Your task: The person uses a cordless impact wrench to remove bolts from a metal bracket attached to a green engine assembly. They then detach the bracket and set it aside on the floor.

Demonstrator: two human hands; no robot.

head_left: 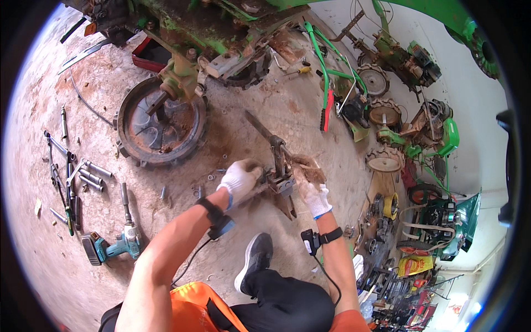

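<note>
Before me over the concrete floor is a rusty metal linkage [281, 176] with a long flat blade-like bar [259, 125] pointing away to the upper left. My left hand [241, 179], in a white knit glove, has its fingers curled at the left side of the linkage; what lies in them is partly hidden. On the other side, my right hand [313, 195], in a soiled glove, wraps round the linkage. Loose nuts and a bolt [162, 192] lie on the floor left of my left hand.
A lugged wheel [161, 122] lies beneath the green machine [204, 33]. Left are a cordless impact wrench [119, 243], sockets [91, 180] and ratchet handles [58, 166]. Green handlebars [323, 61] with a red grip and more machines [431, 221] stand right. My shoe [257, 257] is close below.
</note>
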